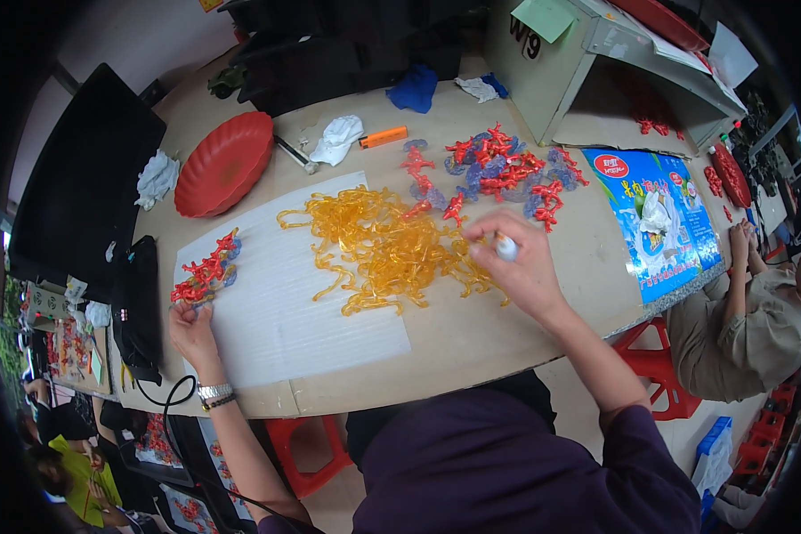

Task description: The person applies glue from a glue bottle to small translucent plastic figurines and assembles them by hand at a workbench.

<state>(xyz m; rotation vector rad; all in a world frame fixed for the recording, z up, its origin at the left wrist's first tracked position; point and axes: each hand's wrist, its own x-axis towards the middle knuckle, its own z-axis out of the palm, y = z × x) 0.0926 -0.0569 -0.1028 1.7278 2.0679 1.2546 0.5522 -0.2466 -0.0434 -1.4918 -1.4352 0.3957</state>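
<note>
My left hand (194, 331) is closed at the lower end of a row of small red and blue plastic figures (209, 270), its fingertips on the nearest one. That row lies at the left edge of a white sheet (276, 329). In my right hand (529, 267) is a small white bottle (505, 247) with a brownish tip, gripped by curled fingers. This hand hovers by the right side of a heap of translucent yellow curly plastic pieces (400, 254). Beyond it lies a pile of red and translucent blue figures (507, 169).
A red fluted bowl (225, 165), a black-handled tool (295, 154), white crumpled tissue (336, 140), an orange box cutter (384, 136) and a blue cloth (412, 89) lie toward the back. A grey metal shelf (543, 84) and a blue printed sheet (654, 222) are at right, beside a seated person (739, 329).
</note>
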